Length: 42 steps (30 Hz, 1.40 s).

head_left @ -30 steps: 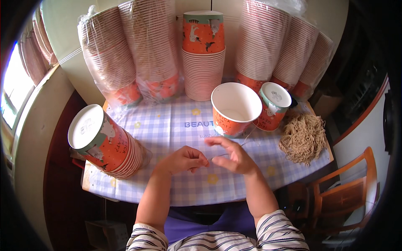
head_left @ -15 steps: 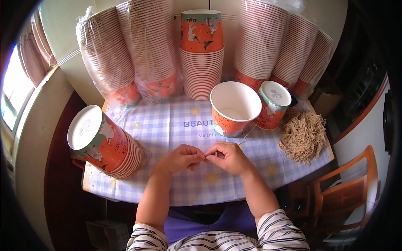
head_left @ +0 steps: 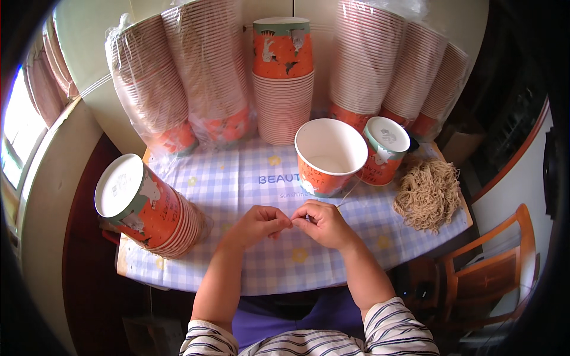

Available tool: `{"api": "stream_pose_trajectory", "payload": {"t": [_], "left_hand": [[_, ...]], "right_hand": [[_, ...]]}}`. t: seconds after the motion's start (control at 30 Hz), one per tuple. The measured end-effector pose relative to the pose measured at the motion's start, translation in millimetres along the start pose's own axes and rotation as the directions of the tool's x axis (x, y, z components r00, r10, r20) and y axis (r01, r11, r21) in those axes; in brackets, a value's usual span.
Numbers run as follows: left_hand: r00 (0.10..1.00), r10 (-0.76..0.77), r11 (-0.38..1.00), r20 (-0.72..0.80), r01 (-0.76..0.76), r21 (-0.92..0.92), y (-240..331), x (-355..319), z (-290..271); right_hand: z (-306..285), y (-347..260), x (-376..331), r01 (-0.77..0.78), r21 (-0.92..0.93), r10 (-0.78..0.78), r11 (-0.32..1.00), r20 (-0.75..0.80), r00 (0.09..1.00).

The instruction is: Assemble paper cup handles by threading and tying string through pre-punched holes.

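My left hand [head_left: 261, 225] and my right hand [head_left: 322, 224] meet over the near middle of the table, thumbs and forefingers pinched tip to tip. A thin tan string [head_left: 350, 193] runs from beside the open paper bucket [head_left: 331, 172] to behind my right hand. Between the fingertips the string is too fine to see clearly. The bucket stands upright just beyond my right hand, orange with a green base band and white inside. Behind it to the right, a smaller-looking orange bucket [head_left: 386, 151] is upside down. A tangled heap of tan string [head_left: 428, 196] lies at the table's right.
A leaning stack of upturned orange buckets [head_left: 157, 207] is on the left. At the back stand a tall bucket stack [head_left: 282, 107] and several plastic-wrapped stacks [head_left: 208, 71]. A checked cloth [head_left: 237, 178] covers the table. A wooden chair [head_left: 487, 267] is at the right.
The whole view has shifted slightly. My hands stay pinched together in nearly the same place, and the buckets and string heap have not moved.
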<state>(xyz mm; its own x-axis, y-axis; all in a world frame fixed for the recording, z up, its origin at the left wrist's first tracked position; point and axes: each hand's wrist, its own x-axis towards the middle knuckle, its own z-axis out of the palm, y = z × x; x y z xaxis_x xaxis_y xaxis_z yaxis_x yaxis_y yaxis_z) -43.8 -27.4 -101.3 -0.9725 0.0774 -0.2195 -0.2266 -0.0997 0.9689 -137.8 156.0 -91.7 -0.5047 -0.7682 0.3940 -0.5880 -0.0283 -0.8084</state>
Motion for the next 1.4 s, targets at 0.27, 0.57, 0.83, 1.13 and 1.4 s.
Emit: {"api": "stream_pose_trajectory", "payload": {"t": [0.27,0.57,0.83,1.13,1.4], "left_hand": [[0.989,0.13,0.991,-0.067,-0.129,0.024,-4,1,-1],[0.948,0.286,0.954,-0.141,-0.268,0.133,-4,-1,10],[0.817,0.364,0.924,-0.446,-0.378,0.061,26,35,4],[0.71,0.555,0.737,-0.434,-0.176,0.653,95,147,-13],[0.858,0.256,0.967,-0.445,-0.224,0.122,62,31,20]], "right_hand": [[-3,-3,-1,0.047,0.005,-0.047,0.999,-0.008,0.999],[-4,-5,-3,0.166,-0.142,-0.175,0.976,-0.057,0.983],[-68,-30,6,0.151,-0.189,-0.183,0.97,-0.162,0.97],[-119,-58,22,0.04,0.106,-0.006,0.994,-0.295,0.956],[-119,-87,18,-0.058,0.202,0.075,0.978,-0.079,0.994]]}}
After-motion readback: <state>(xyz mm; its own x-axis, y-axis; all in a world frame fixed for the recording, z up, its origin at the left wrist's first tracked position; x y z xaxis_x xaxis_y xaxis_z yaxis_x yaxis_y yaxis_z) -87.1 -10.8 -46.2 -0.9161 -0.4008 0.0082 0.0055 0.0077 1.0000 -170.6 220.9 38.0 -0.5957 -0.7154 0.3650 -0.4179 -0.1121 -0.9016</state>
